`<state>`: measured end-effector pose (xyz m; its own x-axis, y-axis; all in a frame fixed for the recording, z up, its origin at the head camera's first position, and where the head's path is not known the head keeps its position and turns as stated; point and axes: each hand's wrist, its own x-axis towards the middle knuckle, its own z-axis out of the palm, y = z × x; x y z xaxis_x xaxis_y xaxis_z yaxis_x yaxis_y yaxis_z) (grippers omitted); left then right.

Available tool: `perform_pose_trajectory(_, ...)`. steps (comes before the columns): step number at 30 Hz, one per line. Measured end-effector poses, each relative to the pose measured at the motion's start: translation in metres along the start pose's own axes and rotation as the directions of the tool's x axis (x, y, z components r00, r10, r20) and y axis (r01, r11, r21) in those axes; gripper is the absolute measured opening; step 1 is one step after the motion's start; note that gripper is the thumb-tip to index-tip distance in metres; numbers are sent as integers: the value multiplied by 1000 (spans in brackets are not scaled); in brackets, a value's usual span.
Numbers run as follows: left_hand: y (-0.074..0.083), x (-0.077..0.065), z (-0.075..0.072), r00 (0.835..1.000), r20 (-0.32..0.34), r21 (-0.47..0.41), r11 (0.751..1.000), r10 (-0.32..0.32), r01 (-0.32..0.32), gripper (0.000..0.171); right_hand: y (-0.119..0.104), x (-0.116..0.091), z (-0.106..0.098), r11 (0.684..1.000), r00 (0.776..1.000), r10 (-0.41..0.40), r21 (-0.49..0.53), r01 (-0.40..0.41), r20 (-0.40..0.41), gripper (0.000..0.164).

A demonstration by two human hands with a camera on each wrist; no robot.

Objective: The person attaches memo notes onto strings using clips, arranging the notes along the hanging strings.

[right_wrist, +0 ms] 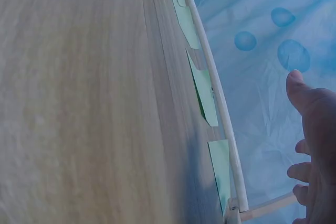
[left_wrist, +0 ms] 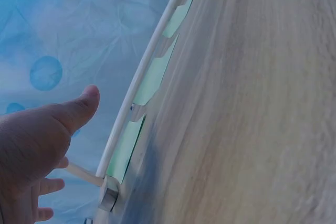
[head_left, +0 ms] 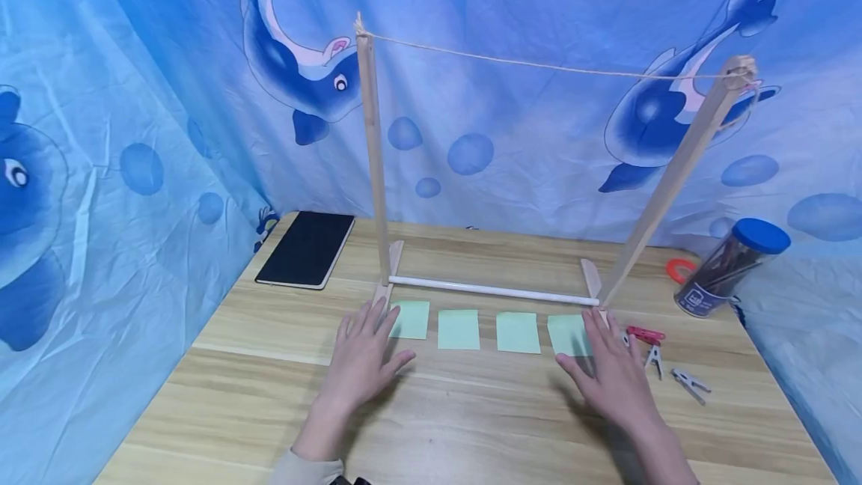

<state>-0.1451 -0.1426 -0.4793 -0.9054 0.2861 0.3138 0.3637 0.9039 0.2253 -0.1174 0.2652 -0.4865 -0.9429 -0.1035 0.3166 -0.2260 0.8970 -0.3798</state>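
I have the person's left hand (head_left: pixel 360 361) with fingers spread, gripping nothing, and the first of four square pale-green paper notes (head_left: pixel 411 320) at its two o'clock; the rest run rightward in a row. The person's right hand (head_left: pixel 616 380), also spread and holding nothing, overlaps the last note at its ten o'clock; I can't tell whether it touches. Under them lies a pale wood-grain table (head_left: pixel 438 432), backed by a blue dolphin-print curtain (head_left: pixel 525 163). Around the table I see a flat black notebook (head_left: pixel 306 249) at ten o'clock, a squared wooden frame (head_left: pixel 375 156) at twelve with sagging tan string (head_left: pixel 532 63) and a smooth white rod (head_left: pixel 494 291), then a clear blue-lidded cylinder (head_left: pixel 714 275) at two. Pink and grey clips (head_left: pixel 690 386) lie at the right hand's three o'clock. The curtain is creased.
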Motion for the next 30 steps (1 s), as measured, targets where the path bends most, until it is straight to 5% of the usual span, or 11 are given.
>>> perform_pose_trajectory(8, -5, 0, 3, 1000, -4, -57, 998, -8, 8, 76, 5, 6, -7, 992, 995, -21, 124, 34, -100, 69)
perform_pose_trajectory(13, -8, 1, 7, 1000, 17, -115, 993, -3, 5, 74, 18, 9, -13, 980, 982, 42, 198, -5, -183, 52)
perform_pose_trajectory(25, -6, 13, 18, 986, 165, -127, 992, 21, 0, 70, 71, 9, -9, 976, 980, 141, 185, -115, -139, 45)
perform_pose_trajectory(30, -1, 14, 20, 973, 218, -133, 990, 69, -41, 63, 85, 5, -10, 986, 981, 114, 137, -93, -155, 32)
